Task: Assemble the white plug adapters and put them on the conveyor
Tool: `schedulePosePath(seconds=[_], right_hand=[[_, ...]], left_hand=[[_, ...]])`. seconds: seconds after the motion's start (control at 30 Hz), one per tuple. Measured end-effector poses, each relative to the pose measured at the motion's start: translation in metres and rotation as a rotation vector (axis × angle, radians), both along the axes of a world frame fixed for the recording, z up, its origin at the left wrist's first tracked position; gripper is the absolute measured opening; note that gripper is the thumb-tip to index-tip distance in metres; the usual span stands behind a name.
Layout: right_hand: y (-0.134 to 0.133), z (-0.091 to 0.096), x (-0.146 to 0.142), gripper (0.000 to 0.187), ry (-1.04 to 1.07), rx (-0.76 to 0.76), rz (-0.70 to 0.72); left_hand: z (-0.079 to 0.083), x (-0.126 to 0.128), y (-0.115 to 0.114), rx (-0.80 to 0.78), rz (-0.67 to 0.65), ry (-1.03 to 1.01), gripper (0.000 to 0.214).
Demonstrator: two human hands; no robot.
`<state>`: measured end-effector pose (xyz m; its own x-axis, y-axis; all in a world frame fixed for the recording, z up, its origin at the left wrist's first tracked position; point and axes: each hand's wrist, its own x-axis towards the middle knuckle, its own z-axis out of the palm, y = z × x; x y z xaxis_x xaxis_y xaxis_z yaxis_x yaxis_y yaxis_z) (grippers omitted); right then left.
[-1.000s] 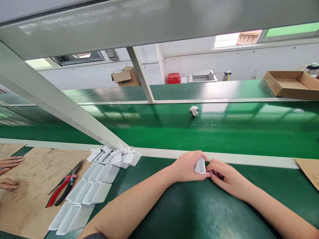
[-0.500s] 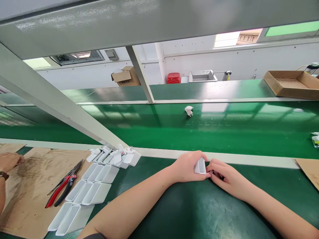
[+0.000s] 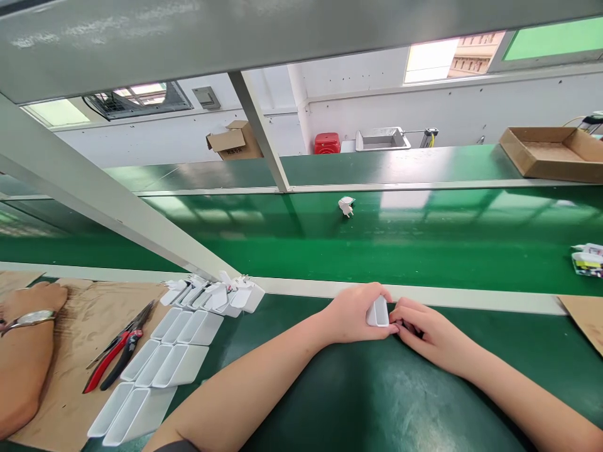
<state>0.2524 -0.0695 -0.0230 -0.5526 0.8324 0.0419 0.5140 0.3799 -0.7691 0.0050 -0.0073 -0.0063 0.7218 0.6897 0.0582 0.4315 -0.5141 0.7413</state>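
My left hand (image 3: 357,315) is wrapped round a small white plastic housing (image 3: 378,312), its open side facing me. Beside it, my right hand (image 3: 424,329) has its fingers curled and thumb pinched in, the fingertips close against my left thumb. Whatever those right fingers hold, if anything, is hidden. To the left stand several more white housings (image 3: 181,364) in rows, open sides up. At the far end of these rows, loose white plastic parts (image 3: 226,292) lie on top of the housings.
A co-worker's hand and wrist (image 3: 35,320) rest over brown cardboard (image 3: 70,402) at left. Red-and-black pliers (image 3: 120,351) lie on it. Beyond the pale rail, a green conveyor belt (image 3: 282,251) carries a white plug piece (image 3: 347,206) and a small packet (image 3: 588,259). A slanted post (image 3: 117,194) rises at left.
The co-worker's arm has come further into view from the left. On the belt, the plug piece and the packet have shifted left. My hands have hardly moved.
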Motion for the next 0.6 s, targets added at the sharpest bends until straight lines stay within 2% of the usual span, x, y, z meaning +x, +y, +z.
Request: schedulePosePath(seconds=[0.6], right_hand=[[-0.0004,0.0010,-0.0004,0.019,0.006,-0.018,0.002]], left_hand=[[0.0007,-0.0003,-0.0001,0.007,0.002,-0.001,0.053]])
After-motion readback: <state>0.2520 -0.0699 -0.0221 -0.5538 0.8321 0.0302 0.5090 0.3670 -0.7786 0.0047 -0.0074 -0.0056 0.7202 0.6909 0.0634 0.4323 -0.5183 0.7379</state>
